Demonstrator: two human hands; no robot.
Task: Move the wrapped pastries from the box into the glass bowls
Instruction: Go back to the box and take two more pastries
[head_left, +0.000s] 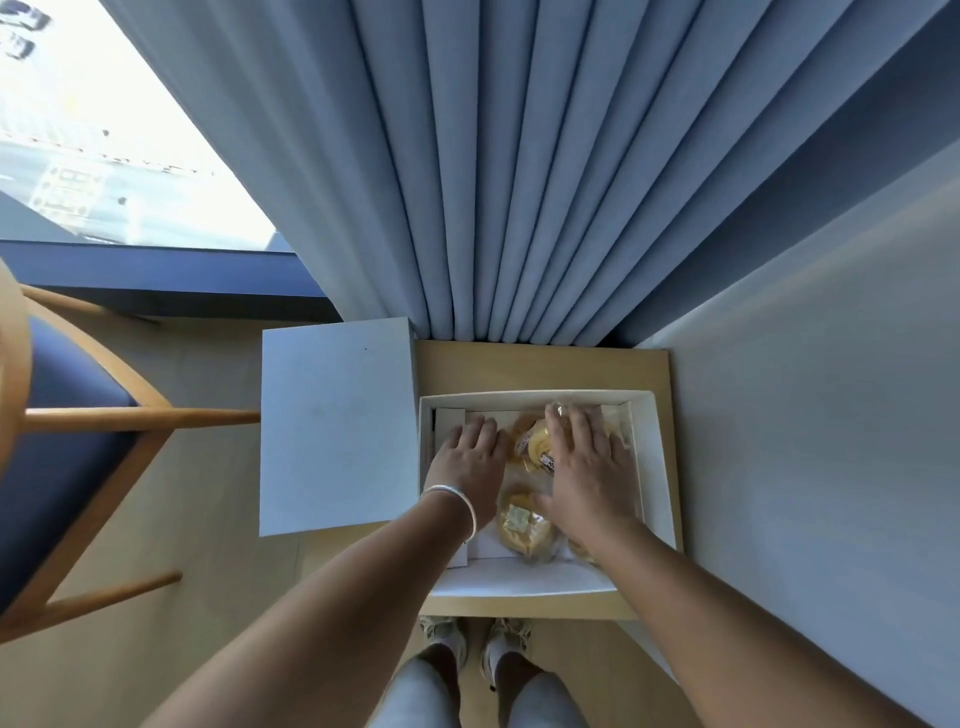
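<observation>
**Both hands down in the open pastry box**

Seen from above: a white box lying open on a small wooden table, its lid folded out flat to the left and hanging past the table edge. Inside the box, several wrapped pastries, golden under clear film. One pastry near the middle, between the two hands; another pastry nearer the front edge, just beside the right wrist. More wrapping visible under the right hand, contents there hidden.

Left hand reaching into the left part of the box, palm down, fingers spread loosely and flat on the white lining; nothing gripped, hand released. A silver bangle around the left wrist.

Right hand palm down over the right part of the box, fingers stretched forward and pressing on crinkled clear wrap at the far side. Whether those fingers close on a pastry or only rest on it: cannot tell, since the palm covers what lies beneath.

Behind the table, a pleated blue curtain; to the right, a pale wall. To the left, a wooden chair with a dark blue seat, and above it a bright window. At the bottom, two shoes and light trouser legs on a pale wooden floor.
</observation>
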